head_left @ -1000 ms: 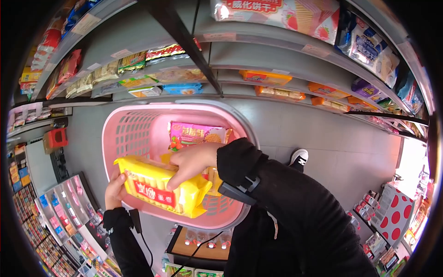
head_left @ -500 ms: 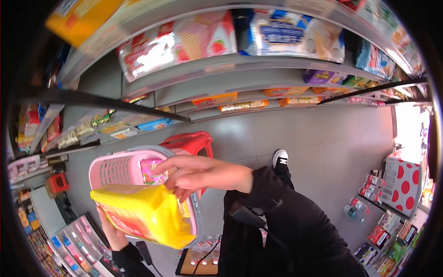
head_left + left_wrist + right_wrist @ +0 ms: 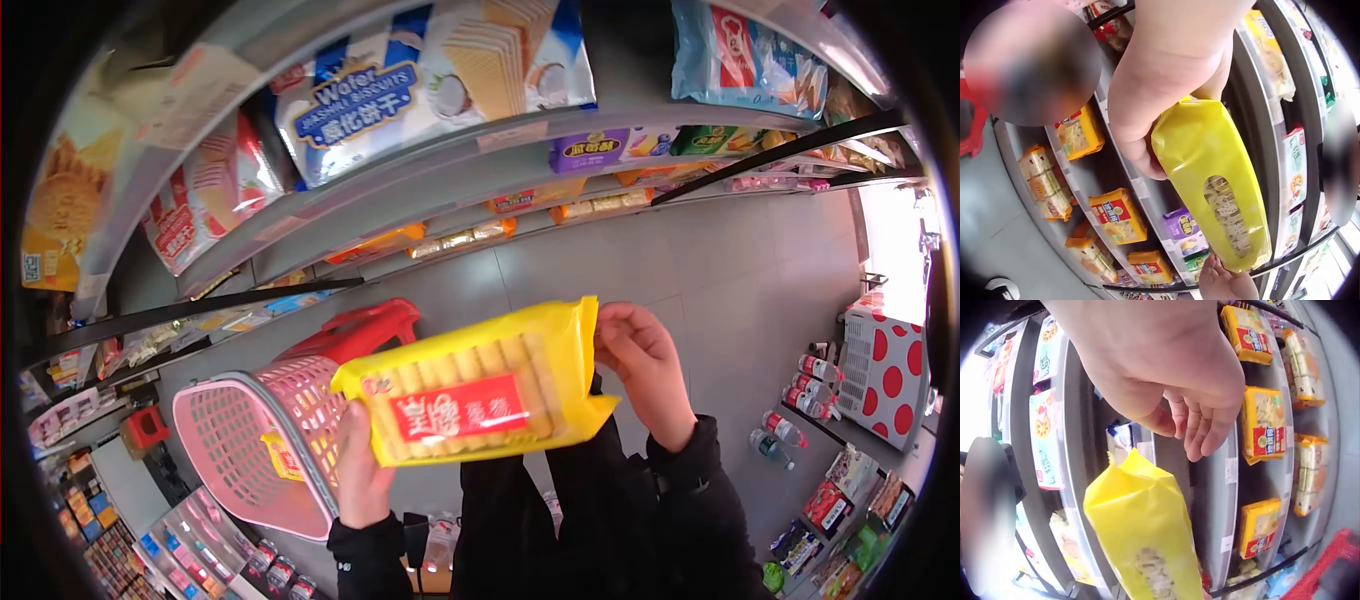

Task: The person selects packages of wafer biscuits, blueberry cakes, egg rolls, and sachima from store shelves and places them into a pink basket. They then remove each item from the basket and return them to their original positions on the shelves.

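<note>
A yellow pack of egg rolls (image 3: 470,385) with a red label and a clear front window is raised in front of me. My left hand (image 3: 365,465) grips its left end, thumb on the front face. In the left wrist view the left hand (image 3: 1169,81) wraps the pack's end, with the yellow back and its small oval window showing. My right hand (image 3: 645,370) is at the pack's right end, fingers loosely bent. Seen from the right wrist, the right hand (image 3: 1166,375) hangs just off the crimped end, holding nothing.
A pink shopping basket (image 3: 225,400) is at the lower left beside a red stool (image 3: 375,325), with a yellow packet (image 3: 282,457) inside. Shelves of wafer biscuits (image 3: 430,90) run along the front. Bottles (image 3: 785,430) and a polka-dot box (image 3: 885,375) stand at right.
The egg roll pack has come up and right, away from over the basket, its labelled face now toward me. The right hand has left the pack's top for its right end. The view has swung right.
</note>
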The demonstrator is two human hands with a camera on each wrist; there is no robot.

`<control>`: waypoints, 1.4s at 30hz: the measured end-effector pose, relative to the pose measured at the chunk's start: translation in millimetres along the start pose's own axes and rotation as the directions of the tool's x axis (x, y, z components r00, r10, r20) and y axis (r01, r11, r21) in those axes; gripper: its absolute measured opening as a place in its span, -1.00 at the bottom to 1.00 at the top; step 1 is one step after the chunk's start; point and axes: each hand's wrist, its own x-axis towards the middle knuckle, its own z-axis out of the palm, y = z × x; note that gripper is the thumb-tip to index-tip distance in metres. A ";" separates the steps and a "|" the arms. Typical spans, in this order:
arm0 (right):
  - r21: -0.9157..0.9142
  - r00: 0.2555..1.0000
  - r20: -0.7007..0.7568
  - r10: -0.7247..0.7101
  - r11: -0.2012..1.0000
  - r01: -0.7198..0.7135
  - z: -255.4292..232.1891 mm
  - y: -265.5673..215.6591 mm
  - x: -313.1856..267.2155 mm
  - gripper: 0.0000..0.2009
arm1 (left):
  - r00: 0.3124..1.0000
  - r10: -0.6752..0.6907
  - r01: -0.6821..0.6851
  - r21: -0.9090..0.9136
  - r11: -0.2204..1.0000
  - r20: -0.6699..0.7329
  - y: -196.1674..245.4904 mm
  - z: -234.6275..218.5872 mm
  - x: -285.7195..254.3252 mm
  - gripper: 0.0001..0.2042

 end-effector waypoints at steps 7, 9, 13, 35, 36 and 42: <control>-0.204 0.994 0.113 0.005 0.979 0.018 -48.4 12.5 1.2 -0.68 | 0.997 -0.071 0.072 -0.036 0.997 0.020 -44.2 23.5 51.9 -0.52; -0.157 0.995 0.100 -0.014 0.987 0.030 -53.5 20.6 5.9 -0.56 | 0.997 -0.079 0.079 -0.007 0.997 0.010 -48.4 23.3 66.2 -0.51; -0.235 0.995 0.065 -0.077 0.968 0.090 -56.3 26.9 23.9 -0.60 | 0.992 -0.123 0.123 -0.011 0.992 -0.012 -52.7 31.6 80.6 -0.52; -0.180 0.984 0.137 -0.112 0.974 0.136 1.4 -7.7 158.3 -0.85 | 0.987 0.160 -0.159 0.291 0.944 0.019 50.6 42.1 220.7 -0.63; -0.155 0.981 0.160 -0.112 0.978 0.137 -1.4 -7.4 162.4 -0.85 | 0.985 0.163 -0.170 0.333 0.927 0.048 52.1 42.8 224.6 -0.63; -0.160 0.973 0.202 -0.110 0.977 0.143 -22.6 0.7 183.0 -0.69 | 0.952 0.271 -0.306 0.368 0.878 0.145 37.3 54.3 215.8 -0.71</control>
